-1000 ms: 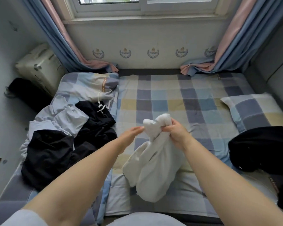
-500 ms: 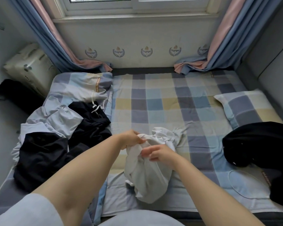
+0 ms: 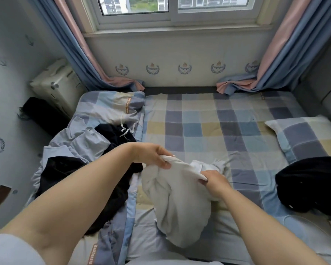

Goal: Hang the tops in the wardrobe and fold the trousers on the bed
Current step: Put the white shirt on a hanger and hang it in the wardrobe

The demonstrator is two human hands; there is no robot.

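A crumpled white garment (image 3: 180, 203) hangs over the near part of the checked bed (image 3: 208, 127). My left hand (image 3: 153, 155) grips its upper edge on the left. My right hand (image 3: 212, 180) grips the same edge on the right, so the edge is stretched between them. A pile of black and pale grey clothes (image 3: 75, 150) lies on the left side of the bed. Another black garment (image 3: 310, 184) lies at the right, below the pillow. No wardrobe is in view.
A checked pillow (image 3: 304, 134) sits at the right edge of the bed. A cream suitcase (image 3: 55, 85) and a black bag (image 3: 40, 115) stand by the left wall. Blue and pink curtains (image 3: 80, 54) frame the window beyond the bed.
My hands have moved apart along the white garment's edge, the left going left and up, the right staying low. The camera has tilted up, so the window now shows.
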